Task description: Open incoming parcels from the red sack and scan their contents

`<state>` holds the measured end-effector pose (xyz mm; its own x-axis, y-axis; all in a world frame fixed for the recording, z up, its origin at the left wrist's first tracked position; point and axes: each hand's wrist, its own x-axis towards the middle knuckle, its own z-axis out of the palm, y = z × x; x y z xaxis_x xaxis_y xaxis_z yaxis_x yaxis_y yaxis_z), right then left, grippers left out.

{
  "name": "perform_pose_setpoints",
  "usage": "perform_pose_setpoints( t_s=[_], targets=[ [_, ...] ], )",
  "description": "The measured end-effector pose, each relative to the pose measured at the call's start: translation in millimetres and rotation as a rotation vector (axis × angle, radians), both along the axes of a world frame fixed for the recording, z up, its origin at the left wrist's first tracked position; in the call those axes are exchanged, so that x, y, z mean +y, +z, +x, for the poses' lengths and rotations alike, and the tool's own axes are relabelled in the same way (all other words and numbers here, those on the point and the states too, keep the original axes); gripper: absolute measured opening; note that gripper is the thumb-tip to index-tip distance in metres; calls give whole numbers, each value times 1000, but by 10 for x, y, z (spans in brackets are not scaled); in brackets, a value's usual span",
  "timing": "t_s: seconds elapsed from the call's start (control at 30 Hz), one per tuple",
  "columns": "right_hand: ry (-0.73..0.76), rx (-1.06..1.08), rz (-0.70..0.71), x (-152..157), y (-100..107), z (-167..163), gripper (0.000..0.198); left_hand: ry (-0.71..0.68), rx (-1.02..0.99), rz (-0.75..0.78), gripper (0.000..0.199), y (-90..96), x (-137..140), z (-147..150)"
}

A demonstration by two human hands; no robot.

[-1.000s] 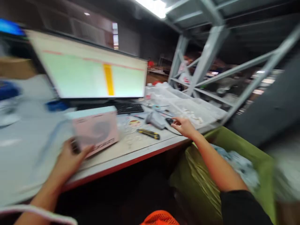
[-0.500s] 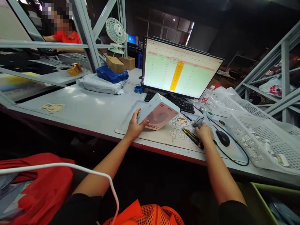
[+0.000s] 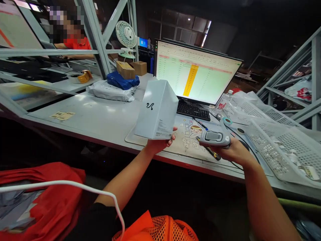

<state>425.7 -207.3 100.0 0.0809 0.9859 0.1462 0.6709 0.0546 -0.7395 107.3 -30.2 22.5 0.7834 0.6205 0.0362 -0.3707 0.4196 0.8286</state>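
My left hand (image 3: 162, 144) grips a pale box (image 3: 152, 110) from below and behind, its fingertips showing at the lower right edge. A black squiggle mark and small print are on the box faces turned to me. My right hand (image 3: 234, 150) is closed round a grey handheld barcode scanner (image 3: 214, 136), held above the desk mat (image 3: 187, 147) with its head towards the box. Partly under the scanner lies a yellow and black utility knife (image 3: 213, 153). Behind the right hand, a black mouse is mostly hidden.
A monitor (image 3: 195, 73) and black keyboard (image 3: 193, 111) stand behind the box. White perforated baskets (image 3: 288, 144) fill the right side. At the back left are wrapped parcels (image 3: 112, 92), small cartons (image 3: 125, 70) and a fan (image 3: 126, 35). Beyond the frame sits a person in red (image 3: 77, 43).
My left hand has turned the box from its pink printed face to pale faces, bringing it nearer. My right hand has lifted the scanner off the mat and pointed it leftward.
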Motion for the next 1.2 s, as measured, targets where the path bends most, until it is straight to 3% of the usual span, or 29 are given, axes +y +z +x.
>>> perform_pose_setpoints(
  t_s=[0.1,0.2,0.43,0.57,0.67,0.77,0.87,0.97,1.07,1.2],
  targets=[
    [123,32,-21,-212,230,-222,36,-101,-48,-13,91,-49,-90,223],
    [133,16,9,-288,301,-311,36,-131,-66,-7,90,-105,-127,377],
    [189,39,-1,-201,271,-338,34,-154,-157,-19,68,-101,-160,361],
    [152,85,-29,10,96,-215,42,-141,-192,7,64,-53,-95,240],
    [-29,-10,-34,279,-150,40,42,4,-108,49,59,-3,84,102],
    [-291,-228,-98,566,-408,334,34,355,42,72,59,35,376,-100],
    [-496,-363,-181,779,-645,523,41,647,319,198,75,6,680,-372],
    [-615,-450,-261,903,-851,582,52,712,622,465,95,-100,870,-636],
    [-680,-513,-321,979,-947,607,59,742,780,658,97,-223,925,-775],
    [-753,-513,-303,1165,-763,627,52,730,795,704,90,-307,931,-776]
  ],
)
